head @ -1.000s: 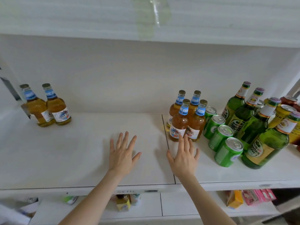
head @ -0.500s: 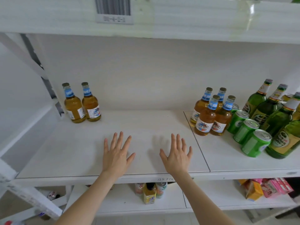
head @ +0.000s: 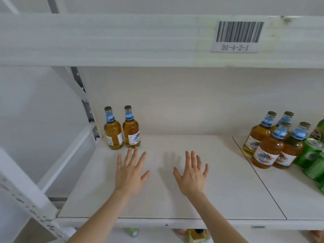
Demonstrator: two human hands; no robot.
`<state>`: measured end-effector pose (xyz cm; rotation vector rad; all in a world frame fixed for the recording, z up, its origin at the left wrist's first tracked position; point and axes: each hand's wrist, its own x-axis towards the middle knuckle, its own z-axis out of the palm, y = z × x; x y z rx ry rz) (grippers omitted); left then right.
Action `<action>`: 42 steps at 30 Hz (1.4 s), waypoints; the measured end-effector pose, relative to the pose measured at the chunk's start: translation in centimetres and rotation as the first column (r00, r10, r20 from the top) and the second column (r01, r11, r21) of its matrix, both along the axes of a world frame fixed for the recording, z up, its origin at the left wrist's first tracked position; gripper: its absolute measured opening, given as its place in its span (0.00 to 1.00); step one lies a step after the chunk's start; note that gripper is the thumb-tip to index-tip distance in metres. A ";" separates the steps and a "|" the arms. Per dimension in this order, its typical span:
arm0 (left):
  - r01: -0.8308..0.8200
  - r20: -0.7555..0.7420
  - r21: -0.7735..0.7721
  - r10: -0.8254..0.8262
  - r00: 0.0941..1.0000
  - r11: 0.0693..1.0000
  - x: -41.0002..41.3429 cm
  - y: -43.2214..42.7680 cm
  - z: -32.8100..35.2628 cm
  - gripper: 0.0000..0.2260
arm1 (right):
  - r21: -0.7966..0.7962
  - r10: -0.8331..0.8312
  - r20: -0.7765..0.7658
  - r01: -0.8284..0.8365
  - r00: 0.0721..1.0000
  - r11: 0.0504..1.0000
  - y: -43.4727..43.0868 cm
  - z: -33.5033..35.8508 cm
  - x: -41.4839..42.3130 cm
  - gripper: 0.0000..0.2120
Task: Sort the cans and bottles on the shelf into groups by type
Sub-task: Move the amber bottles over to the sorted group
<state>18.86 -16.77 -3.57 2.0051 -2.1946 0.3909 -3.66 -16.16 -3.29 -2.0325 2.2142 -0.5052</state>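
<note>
Two amber bottles with blue neck labels (head: 122,128) stand side by side at the back left of the white shelf (head: 175,206). My left hand (head: 130,172) hovers just in front of them, fingers straight and spread, holding nothing. My right hand (head: 192,174) is spread the same way over the middle of the shelf. Several more amber bottles of that kind (head: 273,141) cluster at the right. Green cans (head: 313,156) lie beside them at the frame's right edge, with a green bottle (head: 320,128) partly cut off behind.
A white upright post (head: 84,102) bounds the shelf on the left. The shelf above carries a barcode label (head: 236,35). A seam (head: 259,178) splits the shelf board near the right cluster. Small items show on the lower shelf (head: 196,235).
The view has swung left and up: the two left bottles now sit near the centre, and most green bottles and cans have left the frame. Both hands stay spread and empty, now nearer the left pair.
</note>
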 end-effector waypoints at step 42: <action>0.087 -0.949 0.130 0.098 0.301 0.988 13.8 -15.8 6.7 0.21 | 0.004 0.106 0.820 -0.191 0.563 0.982 -17.8 0.9 19.8 0.34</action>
